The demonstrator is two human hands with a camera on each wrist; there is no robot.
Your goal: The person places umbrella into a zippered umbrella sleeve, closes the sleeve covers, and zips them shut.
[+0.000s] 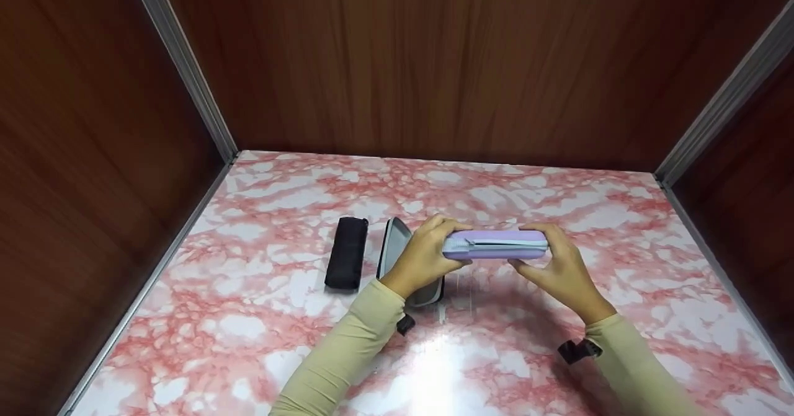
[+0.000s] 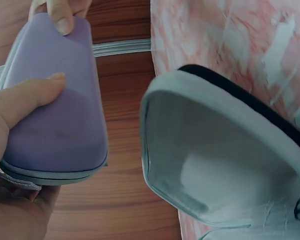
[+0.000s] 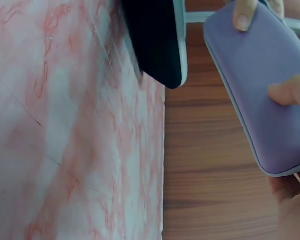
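Both hands hold a purple zippered hard case [image 1: 496, 253], raised above the table with its zip edge turned toward the head camera. At its left end my left hand [image 1: 425, 248] grips it, thumb on one broad face and fingers on the other. The opposite end is pinched the same way by my right hand [image 1: 561, 270]. The case looks closed in both wrist views, and the purple face [image 2: 60, 115] is smooth. Under the left forearm an opened case [image 2: 215, 150] with grey lining and a dark outside stands on the table, partly hidden by that hand.
A black oblong pouch [image 1: 347, 253] lies left of the opened case. The pink-and-white marbled table [image 1: 279, 348] is bounded by brown wood-grain panels [image 1: 434, 62] at the back and both sides, with metal strips [image 1: 186, 69] at the corners.
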